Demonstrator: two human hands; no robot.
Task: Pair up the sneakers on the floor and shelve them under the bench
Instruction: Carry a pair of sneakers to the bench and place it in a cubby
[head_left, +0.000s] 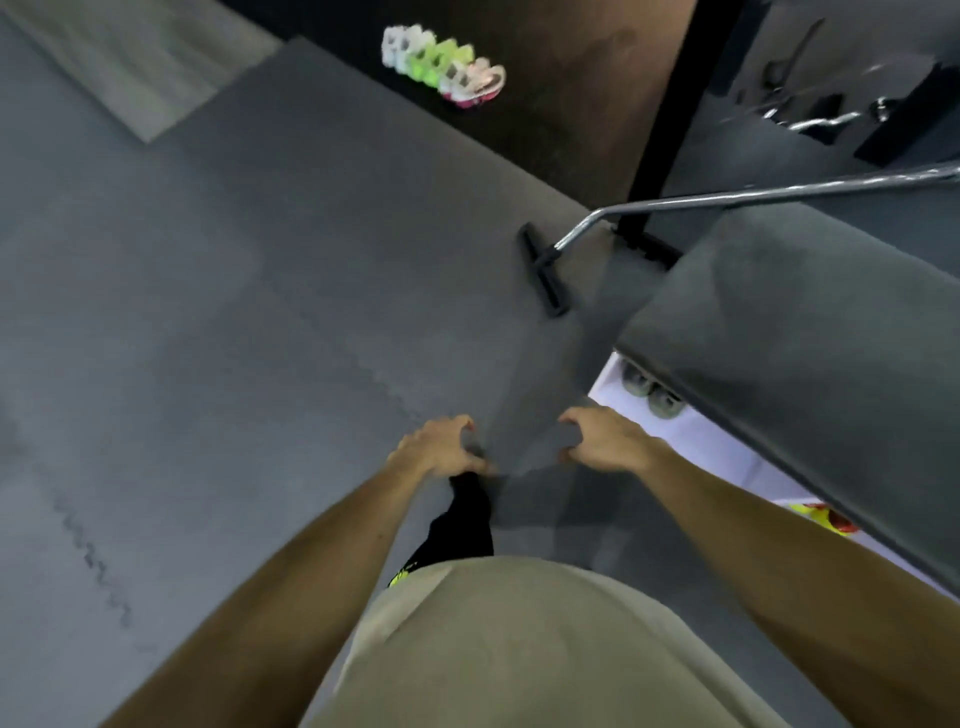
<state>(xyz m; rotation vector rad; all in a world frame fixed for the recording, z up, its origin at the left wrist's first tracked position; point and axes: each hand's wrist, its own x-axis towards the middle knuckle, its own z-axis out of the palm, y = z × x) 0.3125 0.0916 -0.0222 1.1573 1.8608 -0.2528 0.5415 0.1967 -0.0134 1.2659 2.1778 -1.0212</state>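
Note:
Several sneakers (444, 67) stand in a blurred row on the dark floor at the far top: white, neon green, and pink-white ones. The grey padded bench (810, 332) runs along the right. Under it, on a white shelf (727, 452), sits a grey pair of sneakers (652, 392), and farther along a yellow-red shoe (826, 517) peeks out. My left hand (441, 447) and my right hand (602, 436) hover over the grey mat in front of me, fingers curled and apart, holding nothing.
Grey interlocking foam mats (234, 338) cover the floor. A chrome bar with a black foot (543, 270) stands by the bench's end, beside a black upright post (670, 119). Gym gear lies at the top right. My beige shirt and black-trousered leg fill the bottom.

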